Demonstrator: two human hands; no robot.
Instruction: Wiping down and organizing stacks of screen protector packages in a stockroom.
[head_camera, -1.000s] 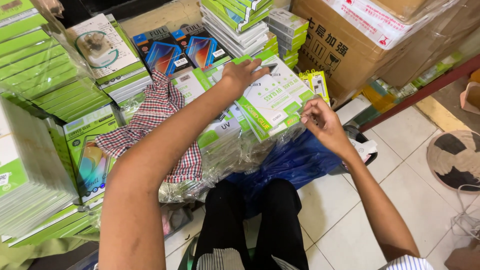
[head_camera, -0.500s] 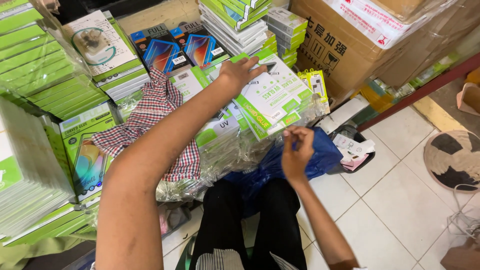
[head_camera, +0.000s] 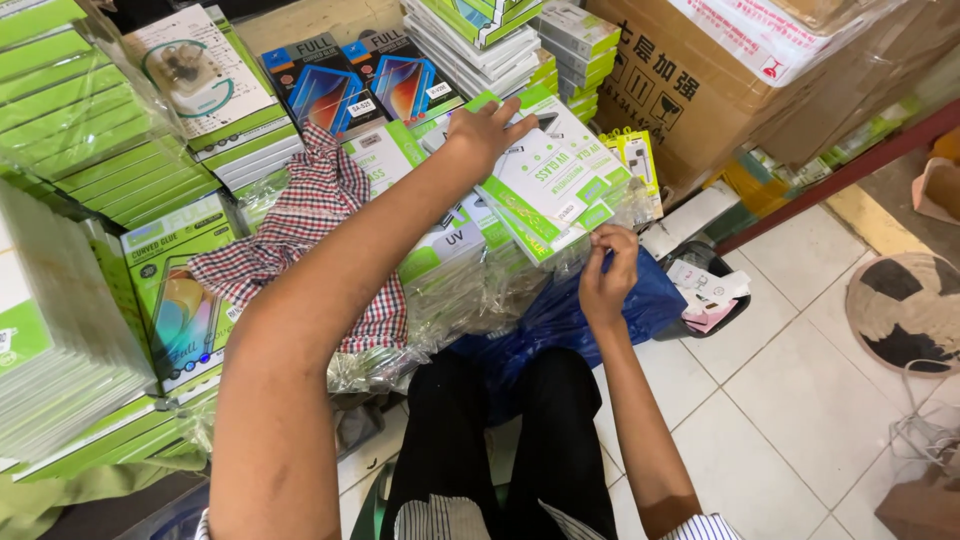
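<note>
The cardboard carton (head_camera: 700, 90) at far right and the tall green stacks (head_camera: 70, 130) at far left wall in a crowded heap, and that crowding is where trouble would likely start. Between them a checked cloth (head_camera: 320, 220) lies draped over more boxes, and it could drag some along if pulled. In the middle, the white-and-green packs (head_camera: 545, 190) sit fanned and tilted on clear plastic wrap (head_camera: 470, 290), not squared up; in my judgement they could slide toward the near side, onto the blue bag (head_camera: 560, 320) at the knees. The left hand (head_camera: 485, 130) lies on the far end of those packs with fingers spread, pressing down flat rather than gripping, so a shove or a lift from it might tip the fan. The right hand (head_camera: 605, 275) is at the near edge of the same pile, thumb and fingertips drawn together in a pinch on what looks like the wrap or a pack corner; I cannot tell which. A sharp tug there could tear the wrap or spill the packs. The small yellow pack (head_camera: 635, 160) at the right edge seems likeliest to drop toward the bin (head_camera: 705, 300).
</note>
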